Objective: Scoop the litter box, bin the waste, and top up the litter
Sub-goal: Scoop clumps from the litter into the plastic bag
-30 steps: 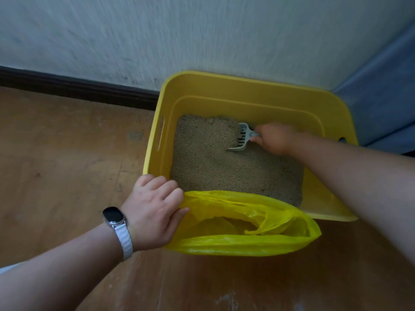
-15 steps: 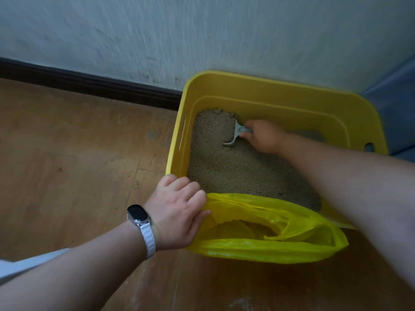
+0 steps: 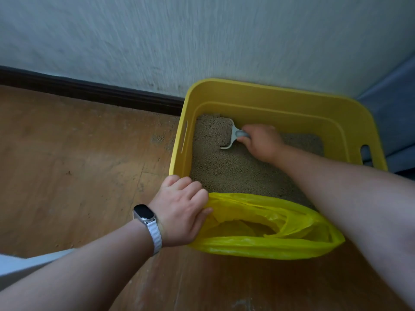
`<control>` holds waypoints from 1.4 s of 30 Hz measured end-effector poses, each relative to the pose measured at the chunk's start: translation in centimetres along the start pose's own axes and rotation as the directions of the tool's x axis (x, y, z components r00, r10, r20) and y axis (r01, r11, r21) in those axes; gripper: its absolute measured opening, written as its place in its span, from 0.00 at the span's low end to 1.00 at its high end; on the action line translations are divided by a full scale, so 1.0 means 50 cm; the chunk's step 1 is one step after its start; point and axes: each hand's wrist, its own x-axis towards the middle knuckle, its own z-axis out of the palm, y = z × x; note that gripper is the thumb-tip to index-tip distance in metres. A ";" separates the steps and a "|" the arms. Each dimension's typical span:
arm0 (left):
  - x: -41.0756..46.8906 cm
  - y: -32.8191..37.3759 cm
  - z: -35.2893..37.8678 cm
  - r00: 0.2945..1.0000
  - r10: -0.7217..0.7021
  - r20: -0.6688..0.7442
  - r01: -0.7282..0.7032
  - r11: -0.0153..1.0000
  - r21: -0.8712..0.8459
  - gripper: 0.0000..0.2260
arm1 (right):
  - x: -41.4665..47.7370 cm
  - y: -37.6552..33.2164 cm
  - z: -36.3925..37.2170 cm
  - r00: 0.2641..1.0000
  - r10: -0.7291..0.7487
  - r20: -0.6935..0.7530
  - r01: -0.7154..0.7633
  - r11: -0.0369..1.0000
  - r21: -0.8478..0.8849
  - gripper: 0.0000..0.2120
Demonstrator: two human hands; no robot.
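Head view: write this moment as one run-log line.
phase: scooping | right hand: grips scoop in litter box | left hand: grips yellow bag at near rim

No text, label, brand, number or sign can be read anywhere in the view. The screen of the wristband is dark and shows no legible figures. The picture is somewhat blurred, so any fine moulded mark on the yellow litter box or faint print on the yellow bag would perhaps be too small to make out.
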 end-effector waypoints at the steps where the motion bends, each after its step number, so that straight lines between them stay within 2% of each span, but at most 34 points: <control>1: 0.000 0.000 0.000 1.000 -0.002 0.002 0.002 1.000 0.004 0.12 | -0.004 -0.004 0.001 1.000 0.000 0.003 0.000 1.000 0.021 0.14; 9: 0.000 0.004 -0.003 0.999 -0.018 0.047 0.016 0.999 0.045 0.12 | -0.078 -0.031 -0.022 0.999 0.027 0.044 -0.037 0.971 0.235 0.12; 14: 0.004 0.009 -0.006 0.997 -0.024 0.076 0.019 0.998 0.067 0.11 | -0.153 -0.030 -0.070 0.998 0.059 0.014 -0.061 0.957 0.283 0.11; 17: 0.007 0.013 -0.012 0.994 -0.041 0.105 0.032 0.995 0.089 0.11 | -0.204 -0.004 -0.106 0.995 0.100 0.001 -0.097 0.961 0.261 0.11; 22: 0.014 0.021 -0.025 0.983 -0.063 0.173 0.042 0.991 0.124 0.12 | -0.290 0.055 -0.155 0.969 0.244 -0.042 -0.236 0.961 0.144 0.13; 26: 0.017 0.024 -0.028 0.978 -0.072 0.196 0.046 0.990 0.133 0.12 | -0.350 0.096 -0.173 0.946 0.318 -0.062 -0.298 0.929 0.218 0.13; 28: 0.017 0.025 -0.028 0.978 -0.070 0.195 0.043 0.989 0.140 0.12 | -0.369 0.115 -0.177 0.931 0.360 -0.069 -0.342 0.921 0.185 0.13; 36: 0.023 0.030 -0.035 0.963 -0.111 0.245 0.070 0.983 0.170 0.13 | -0.391 0.103 -0.186 0.928 0.369 -0.055 -0.357 0.921 0.153 0.14; 42: 0.024 0.033 -0.040 0.948 -0.137 0.288 0.098 0.985 0.143 0.15 | -0.383 0.075 -0.188 0.916 0.399 -0.038 -0.383 0.899 0.211 0.15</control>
